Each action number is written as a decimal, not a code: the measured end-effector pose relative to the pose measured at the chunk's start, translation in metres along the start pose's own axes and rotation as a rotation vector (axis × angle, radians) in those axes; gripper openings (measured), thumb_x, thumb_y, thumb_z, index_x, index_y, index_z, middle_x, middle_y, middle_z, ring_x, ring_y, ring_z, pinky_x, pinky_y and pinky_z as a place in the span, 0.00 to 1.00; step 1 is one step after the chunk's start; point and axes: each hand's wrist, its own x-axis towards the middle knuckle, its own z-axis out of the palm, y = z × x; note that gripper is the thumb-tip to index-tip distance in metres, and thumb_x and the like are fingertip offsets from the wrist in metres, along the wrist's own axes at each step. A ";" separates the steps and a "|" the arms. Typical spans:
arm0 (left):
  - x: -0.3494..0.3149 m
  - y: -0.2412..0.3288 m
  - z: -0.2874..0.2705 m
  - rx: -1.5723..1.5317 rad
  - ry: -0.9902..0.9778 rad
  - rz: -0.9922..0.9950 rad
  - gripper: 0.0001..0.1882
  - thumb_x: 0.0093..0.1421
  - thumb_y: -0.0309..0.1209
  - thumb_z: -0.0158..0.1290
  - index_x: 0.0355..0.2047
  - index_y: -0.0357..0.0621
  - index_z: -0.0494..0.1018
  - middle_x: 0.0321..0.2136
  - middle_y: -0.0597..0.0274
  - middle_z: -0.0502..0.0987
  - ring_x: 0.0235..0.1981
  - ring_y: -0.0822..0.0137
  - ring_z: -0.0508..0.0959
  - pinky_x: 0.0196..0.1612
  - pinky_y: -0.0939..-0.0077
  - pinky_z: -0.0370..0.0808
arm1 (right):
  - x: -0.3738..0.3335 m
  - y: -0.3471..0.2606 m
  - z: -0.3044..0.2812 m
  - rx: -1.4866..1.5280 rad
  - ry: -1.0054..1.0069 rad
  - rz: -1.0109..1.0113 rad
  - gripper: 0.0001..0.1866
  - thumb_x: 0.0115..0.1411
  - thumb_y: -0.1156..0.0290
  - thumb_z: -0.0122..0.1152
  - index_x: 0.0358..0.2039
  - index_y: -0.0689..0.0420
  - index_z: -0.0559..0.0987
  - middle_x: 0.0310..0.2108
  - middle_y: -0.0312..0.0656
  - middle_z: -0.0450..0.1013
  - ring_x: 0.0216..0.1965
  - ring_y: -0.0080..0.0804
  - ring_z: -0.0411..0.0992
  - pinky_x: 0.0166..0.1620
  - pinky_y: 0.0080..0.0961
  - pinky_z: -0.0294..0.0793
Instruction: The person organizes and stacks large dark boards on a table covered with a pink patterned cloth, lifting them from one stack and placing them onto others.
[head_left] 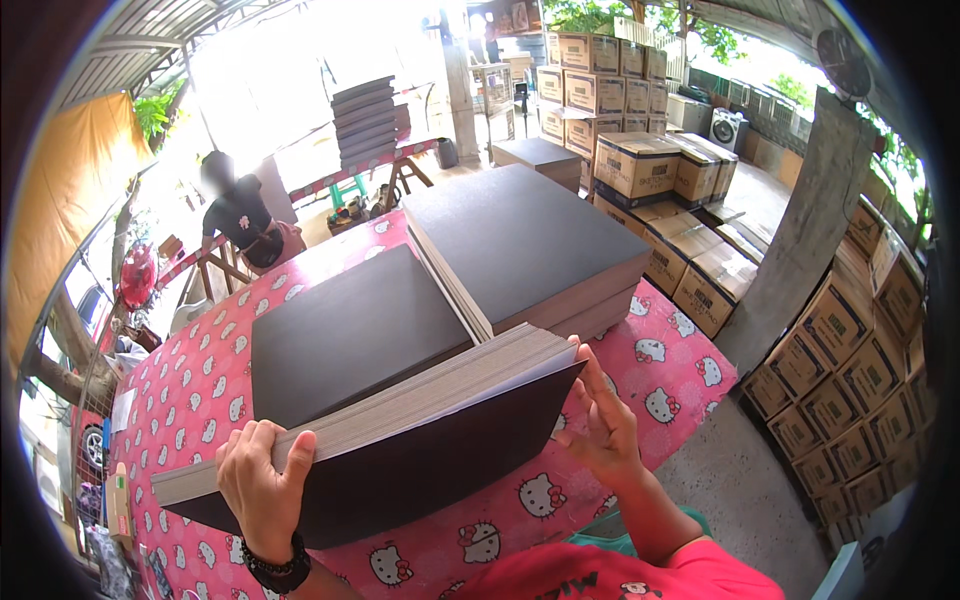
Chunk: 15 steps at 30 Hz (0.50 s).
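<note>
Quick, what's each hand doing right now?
Left hand: closed on the near edge of the tilted stack of dark sheets.
Right hand: open, fingers against the stack's right edge.

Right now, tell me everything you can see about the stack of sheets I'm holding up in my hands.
The stack of sheets is a thick bundle of dark, matte boards with pale grey-brown edges, seemingly cardboard. It is tilted up toward the camera, its dark underside facing you and its layered edge on top. The left hand grips its left end, thumb over the edge; the right hand steadies the right corner with its fingertips. It is held above the pink patterned tablecloth, in front of two flat dark stacks.
</note>
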 end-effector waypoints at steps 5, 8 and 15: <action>0.000 0.000 0.001 -0.009 0.012 -0.002 0.29 0.54 0.57 0.47 0.22 0.38 0.68 0.21 0.55 0.69 0.29 0.54 0.69 0.38 0.64 0.63 | -0.001 -0.010 -0.001 -0.141 0.039 -0.010 0.43 0.47 0.81 0.61 0.63 0.67 0.52 0.63 0.54 0.53 0.65 0.44 0.50 0.63 0.33 0.48; 0.000 0.000 0.001 -0.008 0.021 0.006 0.29 0.55 0.56 0.47 0.22 0.38 0.68 0.21 0.55 0.69 0.29 0.54 0.69 0.38 0.64 0.63 | -0.003 -0.015 -0.002 -0.290 0.055 -0.029 0.41 0.47 0.80 0.61 0.62 0.67 0.54 0.61 0.56 0.57 0.63 0.46 0.53 0.62 0.34 0.52; 0.001 0.000 0.002 0.006 0.014 -0.007 0.28 0.55 0.56 0.46 0.22 0.38 0.69 0.21 0.56 0.69 0.30 0.55 0.69 0.38 0.64 0.63 | -0.006 -0.018 0.000 -0.217 0.122 -0.027 0.40 0.49 0.78 0.61 0.62 0.68 0.55 0.54 0.51 0.62 0.56 0.40 0.60 0.58 0.30 0.58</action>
